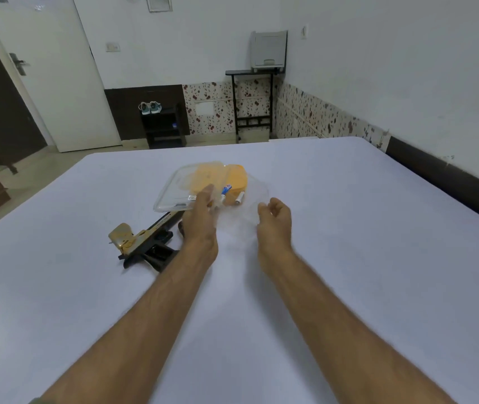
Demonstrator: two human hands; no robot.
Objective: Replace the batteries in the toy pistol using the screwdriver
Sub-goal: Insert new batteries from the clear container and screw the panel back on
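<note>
- Pistol [142, 240] is seen lying on the white sheet [349, 228], just left of the left hand [200, 220].
- Clear box [241, 211] holds batteries [239, 197] and an orange item; its lid [174, 191] is tilted beside it.
- Left hand's fingers are laid at the box's near-left edge; grip cannot be told, blurred.
- Right hand [274, 221] is loosely curled at the box's right rim; contact cannot be told.
</note>
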